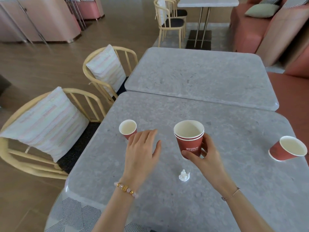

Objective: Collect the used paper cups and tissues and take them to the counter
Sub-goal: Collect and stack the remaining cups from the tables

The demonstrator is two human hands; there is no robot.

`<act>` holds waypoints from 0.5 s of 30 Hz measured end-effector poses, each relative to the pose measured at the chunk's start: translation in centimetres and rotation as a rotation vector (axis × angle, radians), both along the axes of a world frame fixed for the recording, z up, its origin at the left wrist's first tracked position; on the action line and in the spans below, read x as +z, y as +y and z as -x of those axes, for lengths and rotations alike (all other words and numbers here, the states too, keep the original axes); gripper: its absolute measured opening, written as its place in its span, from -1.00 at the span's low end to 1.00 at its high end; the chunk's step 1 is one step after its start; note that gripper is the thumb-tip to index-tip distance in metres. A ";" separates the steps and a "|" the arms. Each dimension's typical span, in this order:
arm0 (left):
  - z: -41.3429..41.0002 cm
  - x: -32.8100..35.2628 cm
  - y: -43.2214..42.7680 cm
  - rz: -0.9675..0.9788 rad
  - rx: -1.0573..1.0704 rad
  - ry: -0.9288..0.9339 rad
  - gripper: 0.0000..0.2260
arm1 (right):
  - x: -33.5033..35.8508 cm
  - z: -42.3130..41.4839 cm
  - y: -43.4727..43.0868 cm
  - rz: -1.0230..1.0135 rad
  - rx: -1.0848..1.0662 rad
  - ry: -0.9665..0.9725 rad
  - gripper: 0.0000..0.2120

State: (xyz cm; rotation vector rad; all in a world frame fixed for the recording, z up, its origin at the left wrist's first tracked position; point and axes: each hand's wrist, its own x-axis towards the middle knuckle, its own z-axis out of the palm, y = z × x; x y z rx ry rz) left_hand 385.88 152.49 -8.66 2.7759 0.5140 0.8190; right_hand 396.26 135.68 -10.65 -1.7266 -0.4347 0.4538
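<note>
My right hand [204,154] grips a stack of two red paper cups [189,140], nested, held upright just above the grey stone table [167,206]. My left hand [142,148] hovers open, fingers spread, right beside a single red paper cup [127,128] standing near the table's left edge; its fingertips partly cover the cup's lower side. Another red paper cup [287,149] stands near the right edge. A crumpled white tissue [184,175] lies on the table between my forearms.
A second grey table [200,74] butts against the far side. Two cream chairs with striped cushions [46,121] stand along the left. A red bench [292,97] runs along the right. More tables and chairs stand further back.
</note>
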 end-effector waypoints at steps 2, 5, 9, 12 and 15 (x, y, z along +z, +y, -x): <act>0.3 0.1 0.8 -0.009 0.019 -0.010 -0.72 | 0.0 0.0 0.8 0.008 0.017 0.000 -0.41; 0.7 -0.1 2.2 -0.010 0.053 -0.013 -0.78 | 0.1 0.1 2.2 0.021 0.041 0.002 -0.39; 0.9 -0.7 4.3 -0.016 0.098 -0.012 -0.74 | 0.1 -0.1 4.3 0.018 0.080 -0.002 -0.39; 1.1 -1.6 6.2 -0.028 0.125 -0.041 -0.76 | 0.1 -0.3 5.9 0.025 0.090 -0.002 -0.39; 1.4 -3.5 8.3 0.055 0.203 -0.036 -0.74 | -0.2 -0.5 7.3 0.024 0.098 -0.007 -0.42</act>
